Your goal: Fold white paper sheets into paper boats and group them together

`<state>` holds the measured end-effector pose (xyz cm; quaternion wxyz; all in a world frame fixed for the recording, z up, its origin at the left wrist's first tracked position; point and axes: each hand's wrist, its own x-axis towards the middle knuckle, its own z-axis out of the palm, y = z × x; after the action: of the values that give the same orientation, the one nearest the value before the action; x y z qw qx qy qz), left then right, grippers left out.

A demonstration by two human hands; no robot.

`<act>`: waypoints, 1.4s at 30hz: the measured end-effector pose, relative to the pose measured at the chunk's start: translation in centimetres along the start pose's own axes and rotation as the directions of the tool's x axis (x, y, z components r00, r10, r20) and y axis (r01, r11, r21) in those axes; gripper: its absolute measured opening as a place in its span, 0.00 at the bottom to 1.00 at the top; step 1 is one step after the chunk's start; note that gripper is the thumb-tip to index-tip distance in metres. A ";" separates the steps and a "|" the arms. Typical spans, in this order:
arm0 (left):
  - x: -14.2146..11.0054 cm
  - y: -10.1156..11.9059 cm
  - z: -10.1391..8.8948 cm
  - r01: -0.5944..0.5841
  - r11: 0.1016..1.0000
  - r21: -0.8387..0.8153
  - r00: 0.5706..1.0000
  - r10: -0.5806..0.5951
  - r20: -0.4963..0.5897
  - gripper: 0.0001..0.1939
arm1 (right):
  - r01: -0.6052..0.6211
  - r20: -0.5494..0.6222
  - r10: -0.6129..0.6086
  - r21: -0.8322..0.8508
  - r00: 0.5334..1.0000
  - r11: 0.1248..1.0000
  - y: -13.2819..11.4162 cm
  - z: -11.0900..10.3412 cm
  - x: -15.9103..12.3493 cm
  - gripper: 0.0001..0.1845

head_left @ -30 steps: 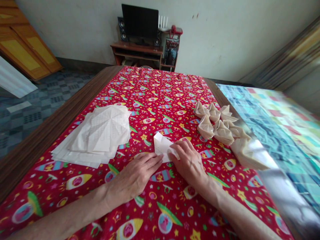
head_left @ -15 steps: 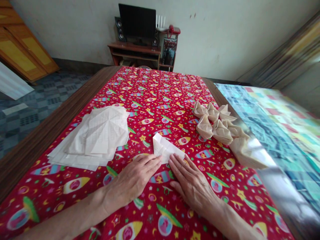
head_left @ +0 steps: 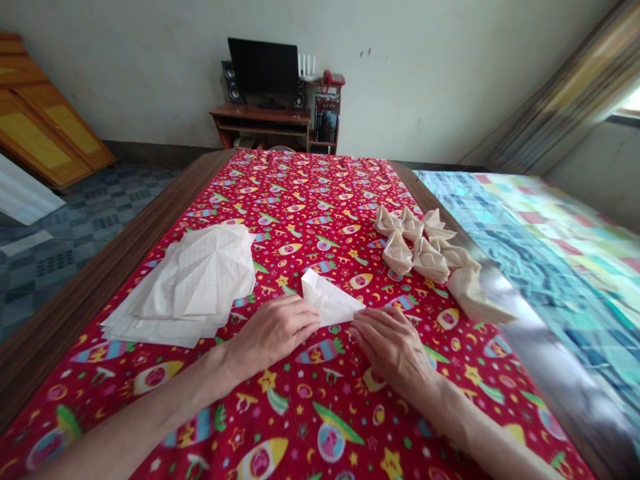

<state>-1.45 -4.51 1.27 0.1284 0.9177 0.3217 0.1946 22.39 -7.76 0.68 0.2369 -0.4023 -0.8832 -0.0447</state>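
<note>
A white sheet of paper (head_left: 331, 303), folded into a small pointed shape, lies on the red cloth between my hands. My left hand (head_left: 287, 325) grips its lower left edge with bent fingers held together, thumb out of sight. At the right-hand tip, my right hand (head_left: 387, 340) has its fingers closed over the paper's corner; that thumb is hidden too. Left of my hands lies a stack of creased paper sheets (head_left: 213, 270). To the right sit several folded paper pieces (head_left: 431, 260) with pointed ends, and a longer stack of nested folded papers (head_left: 475, 297) is beside them.
A red patterned cloth (head_left: 300, 413) covers the wooden table (head_left: 65, 320). Beyond its far end stand a desk (head_left: 263, 115) and a monitor (head_left: 263, 70). A bed with a checked cover (head_left: 530, 227) adjoins the right side. An orange cabinet (head_left: 47, 127) stands far left.
My right hand has slid right from the paper's middle to its right tip, fingers now more bent. The left hand stays at the left edge. The camera view has shifted slightly.
</note>
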 end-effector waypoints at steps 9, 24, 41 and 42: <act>4.0 -3.9 -0.2 0.036 0.998 0.045 0.996 -0.039 0.081 0.28 | -0.376 0.030 0.387 -0.179 0.921 0.909 0.5 1.9 1.8 0.18; 5.3 -5.5 -0.4 -0.009 0.998 0.067 0.988 -0.001 0.152 0.34 | -0.343 -0.058 0.353 0.136 0.934 0.929 0.1 1.4 1.2 0.04; 6.1 -5.7 -0.6 0.091 0.996 0.012 0.979 -0.091 0.184 0.19 | -0.409 0.075 0.402 0.186 0.913 0.893 1.5 2.1 2.4 0.06; 6.0 -5.5 -0.6 0.124 0.992 0.014 0.978 -0.124 0.169 0.18 | -0.386 0.061 0.381 0.181 0.922 0.905 1.7 2.0 2.5 0.05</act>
<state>-0.37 3.56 1.42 0.1656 0.9093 0.3666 0.1069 21.49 -4.32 -0.09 0.2677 -0.5442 -0.7898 0.0918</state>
